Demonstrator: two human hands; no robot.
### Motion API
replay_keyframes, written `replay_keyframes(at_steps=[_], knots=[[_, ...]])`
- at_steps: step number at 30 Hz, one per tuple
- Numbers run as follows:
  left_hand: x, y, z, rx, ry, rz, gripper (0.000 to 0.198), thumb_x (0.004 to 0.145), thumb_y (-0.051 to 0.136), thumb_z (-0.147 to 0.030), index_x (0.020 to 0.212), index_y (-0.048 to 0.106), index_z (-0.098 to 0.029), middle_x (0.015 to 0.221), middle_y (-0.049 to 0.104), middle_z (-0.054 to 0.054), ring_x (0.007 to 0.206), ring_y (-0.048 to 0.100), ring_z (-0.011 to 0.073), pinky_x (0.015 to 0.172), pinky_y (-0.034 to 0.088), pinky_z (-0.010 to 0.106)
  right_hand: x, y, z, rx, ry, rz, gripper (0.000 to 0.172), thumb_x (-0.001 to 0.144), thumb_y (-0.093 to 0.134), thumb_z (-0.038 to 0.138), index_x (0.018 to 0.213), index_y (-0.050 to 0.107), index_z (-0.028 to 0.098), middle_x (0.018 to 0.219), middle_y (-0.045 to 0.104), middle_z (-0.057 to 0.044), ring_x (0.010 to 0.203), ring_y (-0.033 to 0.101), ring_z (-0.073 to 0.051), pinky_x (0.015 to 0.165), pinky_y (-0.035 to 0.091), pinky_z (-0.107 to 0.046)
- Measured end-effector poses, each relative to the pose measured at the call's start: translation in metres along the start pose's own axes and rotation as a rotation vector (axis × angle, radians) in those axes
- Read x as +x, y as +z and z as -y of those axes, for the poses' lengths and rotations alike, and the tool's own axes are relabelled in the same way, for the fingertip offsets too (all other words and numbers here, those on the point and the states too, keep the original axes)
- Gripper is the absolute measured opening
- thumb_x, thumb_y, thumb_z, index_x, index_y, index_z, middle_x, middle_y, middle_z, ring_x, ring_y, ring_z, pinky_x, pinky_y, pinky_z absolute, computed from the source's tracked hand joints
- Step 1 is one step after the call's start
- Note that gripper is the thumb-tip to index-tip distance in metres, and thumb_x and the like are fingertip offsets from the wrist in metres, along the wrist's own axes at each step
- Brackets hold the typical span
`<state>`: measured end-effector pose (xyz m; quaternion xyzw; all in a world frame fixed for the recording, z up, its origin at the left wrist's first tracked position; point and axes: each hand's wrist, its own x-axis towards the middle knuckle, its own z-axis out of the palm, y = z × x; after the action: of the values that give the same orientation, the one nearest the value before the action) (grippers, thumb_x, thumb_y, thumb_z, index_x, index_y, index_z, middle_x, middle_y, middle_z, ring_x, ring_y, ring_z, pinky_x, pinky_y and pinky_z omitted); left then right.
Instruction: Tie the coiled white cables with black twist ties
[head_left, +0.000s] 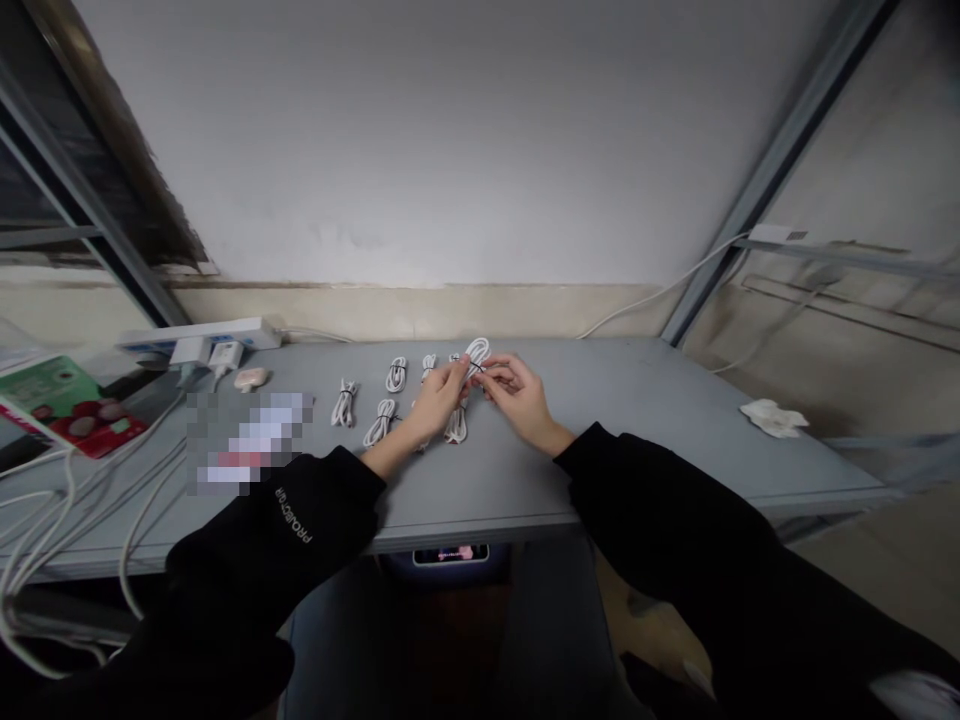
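A coiled white cable (478, 350) is held up over the grey table, with a thin black tie around its middle. My left hand (441, 396) pinches the coil from the left. On its other side, my right hand (521, 395) has thumb and fingertips closed at the black tie (477, 367). Several more tied white cable bundles lie around my left hand: one at the left (344, 403), one farther back (397, 374), one near my wrist (381, 422) and one under my hands (456, 424). My left hand partly hides some of them.
At the back left of the table (645, 430) lie a power strip (202, 335) with plugged-in chargers and a small pinkish case (251, 379). Loose white cables (45, 540) trail over the left edge near a green-and-red package (71, 405). Crumpled tissue (774, 418) lies at the right.
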<state>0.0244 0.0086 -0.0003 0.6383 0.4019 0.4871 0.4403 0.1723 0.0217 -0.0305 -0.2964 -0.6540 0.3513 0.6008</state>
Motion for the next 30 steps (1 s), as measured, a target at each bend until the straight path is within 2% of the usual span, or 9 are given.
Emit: replay_keyframes(at_steps=[4, 8, 13, 20, 23, 26, 30], knots=[[-0.001, 0.001, -0.002, 0.02, 0.046, -0.013, 0.049, 0.096, 0.048, -0.057, 0.063, 0.045, -0.02, 0.055, 0.037, -0.004, 0.05, 0.033, 0.0099, 0.051, 0.028, 0.027, 0.003, 0.002, -0.002, 0.045, -0.034, -0.05, 0.035, 0.072, 0.08, 0.053, 0.082, 0.07, 0.022, 0.084, 0.07, -0.003, 0.075, 0.066, -0.016, 0.076, 0.058, -0.035], [-0.003, -0.001, -0.001, 0.206, 0.2, -0.066, 0.045, 0.097, 0.047, -0.051, 0.065, 0.045, -0.021, 0.058, 0.04, -0.003, 0.056, 0.036, 0.0125, 0.057, 0.03, 0.029, 0.004, 0.001, -0.004, 0.084, -0.005, -0.107, 0.037, 0.066, 0.083, 0.055, 0.079, 0.075, 0.022, 0.088, 0.071, -0.005, 0.074, 0.067, -0.017, 0.076, 0.059, -0.038], [-0.005, -0.005, 0.002, 0.486, 0.226, -0.11, 0.038, 0.098, 0.043, -0.048, 0.068, 0.043, -0.024, 0.057, 0.041, -0.002, 0.058, 0.038, 0.0157, 0.061, 0.027, 0.03, 0.004, 0.0, -0.006, 0.142, 0.178, -0.066, 0.041, 0.066, 0.083, 0.056, 0.086, 0.077, 0.021, 0.076, 0.072, -0.004, 0.071, 0.068, -0.02, 0.074, 0.059, -0.043], [-0.007, -0.006, -0.002, 0.752, 0.157, -0.136, 0.031, 0.1, 0.04, -0.046, 0.079, 0.047, -0.024, 0.065, 0.052, 0.002, 0.066, 0.052, 0.0205, 0.067, 0.032, 0.031, 0.004, 0.002, 0.003, 0.298, 0.248, 0.143, 0.035, 0.075, 0.077, 0.054, 0.089, 0.078, 0.022, 0.094, 0.075, -0.006, 0.089, 0.068, -0.021, 0.085, 0.054, -0.04], [-0.006, -0.007, -0.002, 0.744, 0.163, -0.111, 0.03, 0.101, 0.037, -0.042, 0.08, 0.046, -0.023, 0.067, 0.053, 0.002, 0.067, 0.053, 0.0199, 0.067, 0.035, 0.032, 0.004, 0.001, 0.009, 0.376, 0.296, 0.196, 0.034, 0.077, 0.077, 0.054, 0.09, 0.078, 0.023, 0.098, 0.075, -0.006, 0.095, 0.067, -0.021, 0.087, 0.052, -0.038], [-0.006, -0.006, -0.002, 0.648, 0.2, -0.064, 0.03, 0.102, 0.034, -0.038, 0.077, 0.044, -0.023, 0.069, 0.053, 0.002, 0.067, 0.051, 0.0185, 0.068, 0.038, 0.032, 0.004, 0.0, 0.01, 0.359, 0.271, 0.215, 0.032, 0.078, 0.076, 0.053, 0.091, 0.078, 0.024, 0.102, 0.074, -0.006, 0.099, 0.065, -0.02, 0.092, 0.05, -0.038], [-0.007, -0.007, -0.004, 0.533, 0.225, 0.004, 0.03, 0.101, 0.03, -0.032, 0.075, 0.043, -0.023, 0.068, 0.051, 0.001, 0.068, 0.049, 0.0178, 0.071, 0.042, 0.033, 0.005, -0.002, 0.006, 0.329, 0.252, 0.211, 0.031, 0.078, 0.077, 0.053, 0.088, 0.078, 0.024, 0.095, 0.073, -0.003, 0.093, 0.062, -0.018, 0.093, 0.047, -0.038]])
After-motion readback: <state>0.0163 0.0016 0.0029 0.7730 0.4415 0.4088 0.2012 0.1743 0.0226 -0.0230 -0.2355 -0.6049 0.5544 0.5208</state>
